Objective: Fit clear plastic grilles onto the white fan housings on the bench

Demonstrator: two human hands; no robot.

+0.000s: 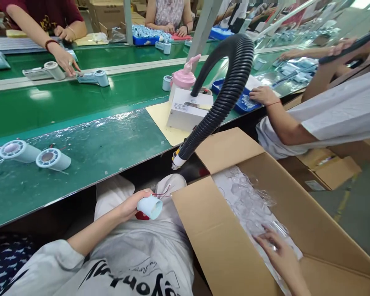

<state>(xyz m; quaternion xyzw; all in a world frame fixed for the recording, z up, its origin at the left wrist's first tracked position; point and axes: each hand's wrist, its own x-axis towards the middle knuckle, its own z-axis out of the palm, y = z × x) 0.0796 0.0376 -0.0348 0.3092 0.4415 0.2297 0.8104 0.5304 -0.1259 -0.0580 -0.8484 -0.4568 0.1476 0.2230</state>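
My left hand (138, 203) is closed around a light-blue cylindrical plastic housing (150, 206) above my lap. Thin red and dark wires (163, 192) stick out at its back, and its open round end faces right. Inside the cardboard box (215, 230) at my right, my right hand (274, 246) is among clear plastic parts (249, 205), some of them ring-shaped. Its thumb and fingers are apart at the near edge of the pile. Two more light-blue housings, a left one (19, 151) and a right one (53, 159), lie on the green bench (110, 144).
A black ribbed hose (231, 82) arches from a white machine (187, 109), its nozzle (177, 160) hanging over the bench edge. Behind the machine stands a pink-topped bottle (185, 76). A co-worker's hand (64, 59) touches a light-blue device (94, 78) across the belt; another person (320, 111) sits right.
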